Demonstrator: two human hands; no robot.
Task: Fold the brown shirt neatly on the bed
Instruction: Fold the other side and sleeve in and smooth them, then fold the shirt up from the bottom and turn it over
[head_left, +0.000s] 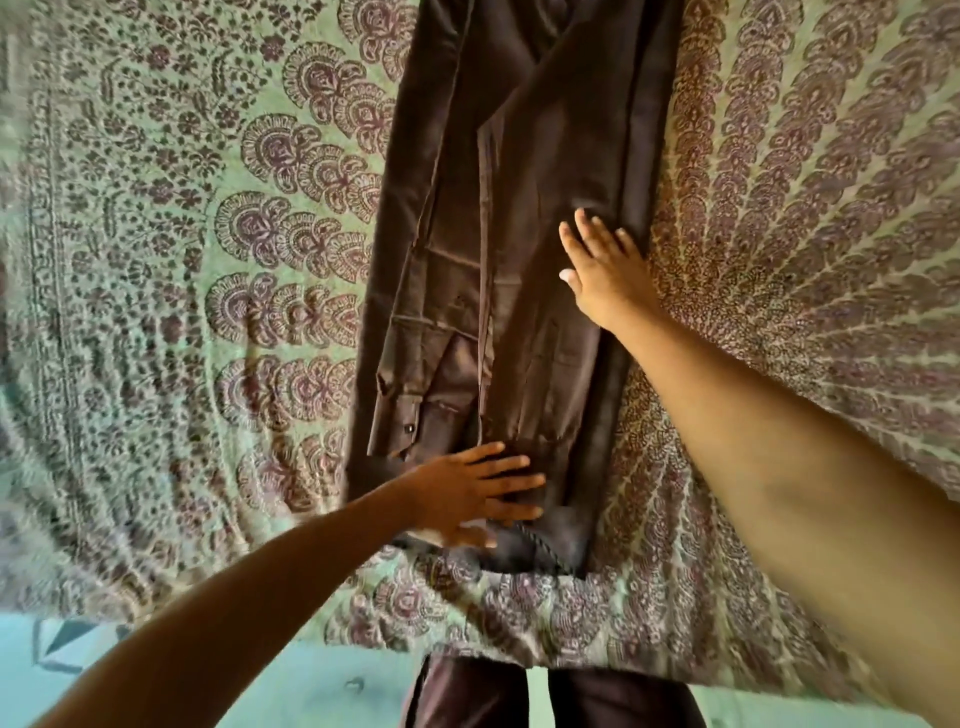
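Where the pale teal floor (311, 691) shows at the bottom of the view, two legs in dark, glossy trousers (467, 699) stand right against the near edge of the bed (156, 587). A green bedspread (182, 260) printed with maroon paisley fans covers the bed on both sides.

On it, in the middle, lies the brown shirt (519, 208), folded lengthwise into a long, narrow band that runs straight away from the person. Its near end sits just inside the bed's near edge.

The left hand (467, 493) comes in from the lower left and lies palm down on that near end. Its fingers are straight and spread, pointing to the right, and they grip nothing. The thumb is blurred at the shirt's near edge.

Just beyond this hand, a folded-in sleeve (415, 312) lies along the shirt's left side. Its cuff end is nearest the hand and carries a small dark button (410, 428).

Farther up the band, the right hand (602, 270) reaches in from the lower right. It rests palm down on the shirt's right half, close to the right edge. Its fingers are straight, held close together and pointing away, and it holds nothing.

Beyond the right hand, the shirt runs on as overlapping panels, with one slanting fold across them. It reaches the top of the frame, so its far end is out of view.
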